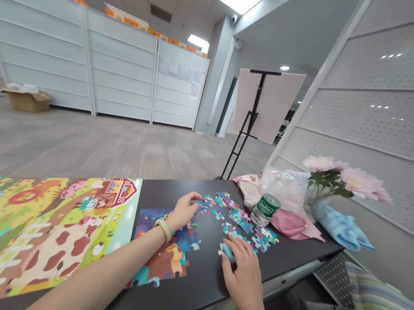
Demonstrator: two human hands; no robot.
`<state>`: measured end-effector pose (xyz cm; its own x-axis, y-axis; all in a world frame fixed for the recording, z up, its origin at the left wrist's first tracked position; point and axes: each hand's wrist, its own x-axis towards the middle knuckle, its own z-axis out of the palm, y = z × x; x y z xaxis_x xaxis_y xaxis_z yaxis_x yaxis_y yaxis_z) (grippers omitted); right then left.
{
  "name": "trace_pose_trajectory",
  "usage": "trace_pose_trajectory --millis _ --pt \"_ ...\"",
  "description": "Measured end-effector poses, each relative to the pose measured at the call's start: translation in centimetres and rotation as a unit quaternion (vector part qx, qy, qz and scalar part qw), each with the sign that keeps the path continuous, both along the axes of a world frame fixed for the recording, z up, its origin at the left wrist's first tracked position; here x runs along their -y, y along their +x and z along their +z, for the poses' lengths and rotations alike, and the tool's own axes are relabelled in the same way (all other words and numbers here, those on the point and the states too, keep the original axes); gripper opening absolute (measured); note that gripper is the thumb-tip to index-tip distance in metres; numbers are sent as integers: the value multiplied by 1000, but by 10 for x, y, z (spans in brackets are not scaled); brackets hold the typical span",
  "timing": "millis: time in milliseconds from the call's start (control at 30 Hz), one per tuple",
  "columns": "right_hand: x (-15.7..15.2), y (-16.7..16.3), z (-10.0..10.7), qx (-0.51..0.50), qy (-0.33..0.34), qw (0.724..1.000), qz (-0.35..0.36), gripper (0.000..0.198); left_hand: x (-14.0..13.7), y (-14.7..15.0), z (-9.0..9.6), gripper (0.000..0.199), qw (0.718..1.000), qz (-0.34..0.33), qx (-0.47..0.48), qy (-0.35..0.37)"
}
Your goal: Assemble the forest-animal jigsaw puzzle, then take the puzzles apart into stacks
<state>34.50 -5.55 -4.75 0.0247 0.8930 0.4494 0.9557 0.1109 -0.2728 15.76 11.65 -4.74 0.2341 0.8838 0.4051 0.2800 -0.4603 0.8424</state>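
Note:
A partly joined jigsaw puzzle [175, 259] in dark blue and brown lies on the black table, under my left wrist. Beyond it, my left hand [184, 211] has its fingers bent together at the edge of the loose pieces, pinching a small blue puzzle piece [201, 203]. My right hand [244, 267] is low over the table, with a teal puzzle piece [227, 252] between thumb and fingers. Several loose puzzle pieces [239, 219] are scattered in front of both hands, in blue, pink and purple.
A large farm picture sheet [68, 243] covers the table's left side. At the right stand a green-labelled water bottle [266, 207], a pink cloth [289, 224] and a vase of pink flowers [347, 177]. Behind the table is an easel [254, 105]; a striped cushion [388, 308] is at lower right.

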Motion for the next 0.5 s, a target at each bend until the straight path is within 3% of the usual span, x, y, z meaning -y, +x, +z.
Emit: trace_pose_trajectory --millis 100,167,367,500 --pt "1 -3 0 9 1 998 -62 44 14 1 4 35 997 -21 -65 47" --pt "3 -4 3 16 -19 997 -67 47 22 3 4 37 991 -34 -113 70" --pt "11 -5 23 16 -89 992 85 44 25 7 -4 38 967 -41 -234 87" --pt "16 -4 26 -4 -122 983 140 48 25 7 -4 37 958 -49 -265 97"
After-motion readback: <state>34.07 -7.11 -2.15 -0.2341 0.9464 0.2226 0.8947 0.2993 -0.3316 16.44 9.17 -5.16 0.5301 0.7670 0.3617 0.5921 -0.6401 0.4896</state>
